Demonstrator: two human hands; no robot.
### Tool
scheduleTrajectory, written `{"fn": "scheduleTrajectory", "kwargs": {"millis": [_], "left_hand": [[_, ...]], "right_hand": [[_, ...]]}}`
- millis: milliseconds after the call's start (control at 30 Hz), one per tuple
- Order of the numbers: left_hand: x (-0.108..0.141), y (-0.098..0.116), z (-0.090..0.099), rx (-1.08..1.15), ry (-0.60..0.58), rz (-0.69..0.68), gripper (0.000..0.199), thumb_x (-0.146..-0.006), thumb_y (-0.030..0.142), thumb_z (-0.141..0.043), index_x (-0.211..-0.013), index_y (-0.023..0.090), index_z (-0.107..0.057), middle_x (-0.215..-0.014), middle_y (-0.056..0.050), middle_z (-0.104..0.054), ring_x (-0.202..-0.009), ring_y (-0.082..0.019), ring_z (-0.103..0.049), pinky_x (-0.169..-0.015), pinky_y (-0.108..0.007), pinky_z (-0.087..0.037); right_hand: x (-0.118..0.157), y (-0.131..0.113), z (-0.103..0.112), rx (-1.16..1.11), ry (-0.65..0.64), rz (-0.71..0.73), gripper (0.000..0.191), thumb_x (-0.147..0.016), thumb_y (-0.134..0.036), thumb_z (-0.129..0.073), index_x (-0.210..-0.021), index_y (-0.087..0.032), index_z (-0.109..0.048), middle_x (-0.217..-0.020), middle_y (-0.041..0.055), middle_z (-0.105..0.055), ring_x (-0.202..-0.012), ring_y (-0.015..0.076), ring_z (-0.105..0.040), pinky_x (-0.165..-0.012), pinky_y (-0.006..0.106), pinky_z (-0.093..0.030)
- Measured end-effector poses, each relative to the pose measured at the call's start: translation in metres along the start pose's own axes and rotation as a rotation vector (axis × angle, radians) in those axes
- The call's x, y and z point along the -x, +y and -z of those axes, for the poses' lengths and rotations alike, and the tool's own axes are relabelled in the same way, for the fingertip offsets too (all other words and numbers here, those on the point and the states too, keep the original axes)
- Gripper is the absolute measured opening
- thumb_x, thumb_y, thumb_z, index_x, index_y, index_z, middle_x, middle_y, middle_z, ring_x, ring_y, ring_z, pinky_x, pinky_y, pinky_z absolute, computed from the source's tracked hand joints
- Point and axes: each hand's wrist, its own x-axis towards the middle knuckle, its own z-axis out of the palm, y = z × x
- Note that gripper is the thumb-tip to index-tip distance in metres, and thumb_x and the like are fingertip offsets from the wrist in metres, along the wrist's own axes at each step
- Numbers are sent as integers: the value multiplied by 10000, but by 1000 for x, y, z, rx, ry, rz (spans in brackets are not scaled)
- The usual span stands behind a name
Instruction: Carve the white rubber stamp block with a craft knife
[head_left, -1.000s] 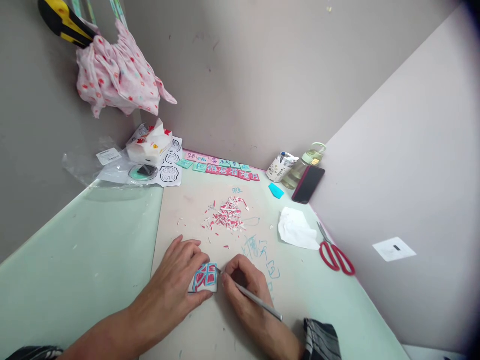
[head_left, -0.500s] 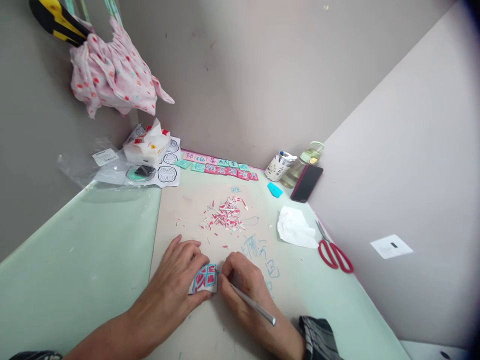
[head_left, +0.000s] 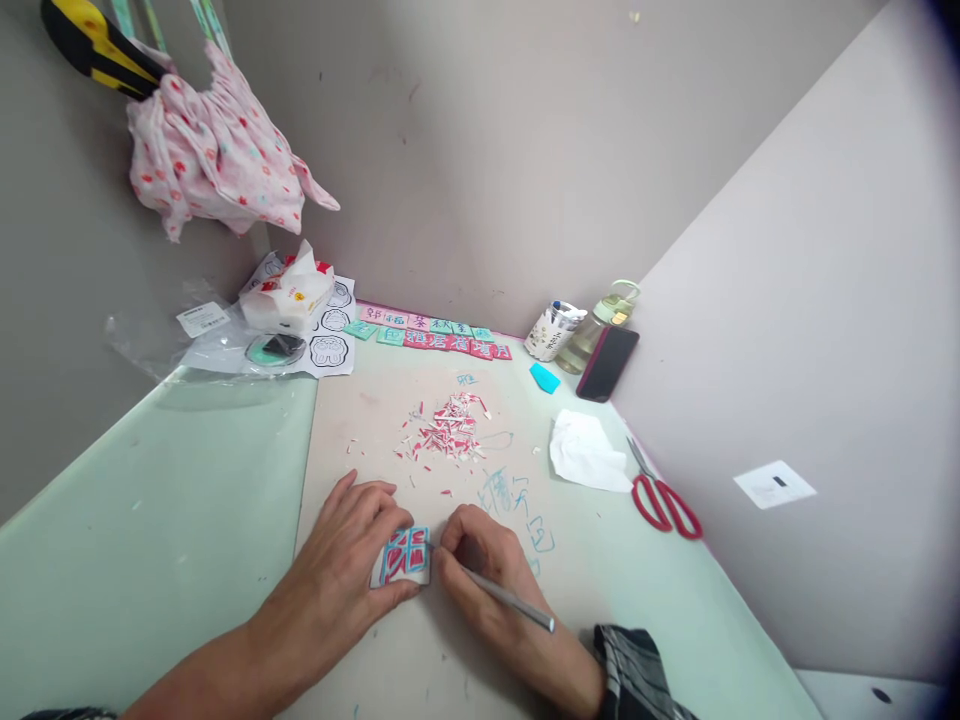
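Note:
My left hand (head_left: pixel 360 545) pins a small square carving block (head_left: pixel 409 558) between thumb and fingers. The block's face is red with light blue lines forming a character, and its near edge is white. My right hand (head_left: pixel 487 560) grips a slim silver pen-shaped craft knife (head_left: pixel 510 600) like a pencil. The knife's thin tip meets the block's right side, its blunt end pointing toward me. Both hands rest on a beige board (head_left: pixel 345 410). Beyond them lies a pile of red and white shavings (head_left: pixel 454 428).
Rows of pink, green and red character tiles (head_left: pixel 427 340) line the back. To the right are a pen cup (head_left: pixel 553 332), a bottle (head_left: pixel 589 345), a phone (head_left: pixel 609 363), crumpled tissue (head_left: pixel 589 455) and red-handled scissors (head_left: pixel 651 482). A tissue pack (head_left: pixel 289 298) stands back left, below a hanging pink cloth bag (head_left: pixel 217 165).
The whole view has shifted slightly, so things sit a little further left. The knife tip stays at the block's right side; both hands keep their grip.

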Motion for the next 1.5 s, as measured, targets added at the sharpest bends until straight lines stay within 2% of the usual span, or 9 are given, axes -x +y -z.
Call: {"fn": "scheduleTrajectory", "kwargs": {"millis": [233,367,533,667,800,933,1067,1300,1500], "left_hand": [[-2,1,8,-20,126,-71,379,-880,269,-728,-1216,280,-554,-1138,-27,-629,-1267,-301,-547,-1235,-611,-242],[-3,-1,10,-46,145,-99,372,-887,262,-724,-1224,280,-567,-1151,-28,-630,-1273,-302,-547,-1235,-609,-250],[-4,-2,12,-69,135,-126,407,-912,271,-721,-1275,273,-538,-1175,-40,-615,-1286,-300,-534,-1233,-617,-254],[-4,4,13,-41,151,-153,420,-911,216,-709,-1290,280,-540,-1184,-37,-607,-1311,-286,-509,-1252,-589,-232],[-3,9,12,-35,143,-179,407,-902,190,-698,-1270,294,-559,-1166,-39,-627,-1304,-307,-516,-1220,-591,-282],[0,15,13,-9,171,-98,427,-909,207,-700,-1297,307,-552,-1208,-61,-614,-1135,-288,-597,-969,-438,-522],[0,24,12,246,87,49,102,-970,213,-590,-1042,285,-587,-935,13,-608,-814,-176,-629,-723,-271,-545],[-6,29,13,471,11,206,63,-941,248,-588,-885,264,-614,-966,9,-618,-901,-172,-666,-817,-288,-570],[-9,30,17,521,19,228,105,-932,284,-600,-849,260,-659,-986,-3,-628,-884,-170,-686,-820,-285,-599]], "right_hand": [[-4,5,12,-415,126,-106,403,-924,-578,-660,-857,-183,-700,-655,19,-678,-624,161,-582,-641,292,-449],[-2,11,12,-614,135,-78,519,-988,-666,-529,-927,-181,-703,-461,-41,-564,-441,125,-493,-550,273,-439],[-3,4,15,-542,309,-46,409,-986,-586,-595,-955,-189,-687,-640,4,-687,-530,128,-573,-576,261,-466],[-4,-3,9,-450,184,-107,245,-813,-378,-822,-871,-198,-665,-808,17,-720,-750,170,-662,-722,280,-516],[-4,-2,1,-502,129,-131,246,-758,-322,-832,-809,-206,-621,-762,-19,-658,-668,136,-597,-630,246,-463],[-3,-1,-1,-529,155,-142,250,-748,-300,-821,-802,-208,-595,-740,-25,-638,-638,128,-556,-605,242,-428],[0,-4,-1,-448,171,-104,197,-778,-268,-788,-790,-205,-602,-731,-23,-619,-653,133,-529,-606,249,-408],[4,-8,-2,-452,115,-117,198,-785,-288,-792,-811,-205,-615,-742,-20,-623,-633,124,-495,-590,245,-393],[6,-10,-3,-410,119,-90,222,-802,-338,-797,-790,-204,-621,-735,-11,-625,-635,132,-512,-593,253,-409]]}}
